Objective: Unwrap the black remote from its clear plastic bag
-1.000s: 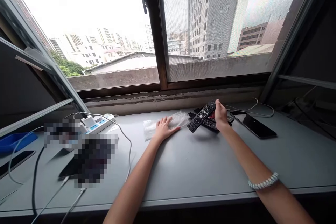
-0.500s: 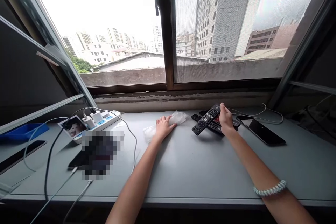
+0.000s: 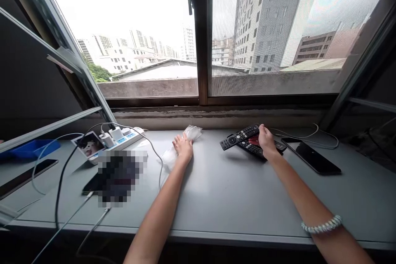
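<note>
Near the middle of the frame, the person's left hand lies palm down, fingers apart, over a clear plastic bag on the bench; the bag should be light, limp and slippery, best pinched at a loose edge. Right of centre, a black remote control is tilted above other remotes, its far end gripped by the right hand. It is probably light, stiff and smooth, and its long sides would give a steadier hold. Farther right lies a dark smartphone, likely flat, slick and glass-fronted.
</note>
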Demonstrator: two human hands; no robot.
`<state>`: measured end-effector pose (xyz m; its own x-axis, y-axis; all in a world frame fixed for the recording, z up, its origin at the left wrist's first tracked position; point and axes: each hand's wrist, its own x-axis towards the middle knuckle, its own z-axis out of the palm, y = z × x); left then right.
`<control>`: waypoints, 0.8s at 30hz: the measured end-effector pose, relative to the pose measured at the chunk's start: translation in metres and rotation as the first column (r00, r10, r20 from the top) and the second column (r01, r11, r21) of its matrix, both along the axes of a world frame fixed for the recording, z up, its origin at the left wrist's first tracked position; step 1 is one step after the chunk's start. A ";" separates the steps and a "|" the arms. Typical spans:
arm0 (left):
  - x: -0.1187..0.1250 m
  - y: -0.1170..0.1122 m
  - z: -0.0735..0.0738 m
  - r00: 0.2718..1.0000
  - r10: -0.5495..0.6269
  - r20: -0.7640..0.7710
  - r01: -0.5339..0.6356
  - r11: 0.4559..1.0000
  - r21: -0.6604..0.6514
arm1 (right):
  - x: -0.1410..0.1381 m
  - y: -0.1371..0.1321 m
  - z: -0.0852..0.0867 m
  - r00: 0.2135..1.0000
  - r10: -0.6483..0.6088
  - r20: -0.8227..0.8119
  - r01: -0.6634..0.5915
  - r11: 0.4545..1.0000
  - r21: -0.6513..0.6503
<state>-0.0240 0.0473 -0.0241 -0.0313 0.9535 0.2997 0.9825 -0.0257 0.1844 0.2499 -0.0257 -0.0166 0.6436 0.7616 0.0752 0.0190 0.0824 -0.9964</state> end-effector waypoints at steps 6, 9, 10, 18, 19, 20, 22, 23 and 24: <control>0.010 -0.010 0.012 0.992 -0.089 0.094 0.085 0.996 0.038 | -0.002 -0.005 0.004 0.993 0.031 0.112 -0.024 0.998 -0.062; 0.023 -0.041 0.035 0.966 -0.228 0.119 0.222 0.973 0.065 | -0.005 -0.008 0.006 0.987 0.061 0.150 -0.046 0.994 -0.103; 0.026 -0.057 0.043 0.938 -0.311 0.151 0.296 0.948 0.114 | -0.007 -0.009 0.006 0.985 0.077 0.155 -0.060 0.992 -0.115; -0.032 -0.175 0.057 0.837 -0.396 0.378 0.281 0.904 0.323 | -0.016 -0.010 0.000 0.961 0.254 0.109 -0.231 0.955 -0.185; -0.046 -0.179 0.054 0.852 -0.350 0.389 0.220 0.914 0.342 | -0.017 -0.010 -0.001 0.955 0.277 0.104 -0.254 0.948 -0.194; -0.062 -0.180 0.051 0.868 -0.303 0.394 0.159 0.920 0.357 | -0.018 -0.010 -0.002 0.949 0.299 0.103 -0.275 0.940 -0.201; -0.094 -0.176 0.049 0.899 -0.208 0.385 0.055 0.927 0.372 | -0.021 -0.011 -0.004 0.934 0.342 0.105 -0.314 0.925 -0.215; -0.110 -0.172 0.048 0.911 -0.162 0.378 0.012 0.929 0.371 | -0.022 -0.012 -0.005 0.924 0.368 0.107 -0.338 0.914 -0.223; -0.126 -0.168 0.047 0.923 -0.126 0.365 -0.015 0.933 0.359 | -0.024 -0.012 -0.005 0.912 0.395 0.109 -0.363 0.902 -0.232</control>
<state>-0.1500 -0.1205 0.0232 -0.1589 0.7926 0.5887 0.8357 -0.2096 0.5077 0.2254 -0.0376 -0.0221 0.2959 0.9546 -0.0339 0.1773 -0.0898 -0.9800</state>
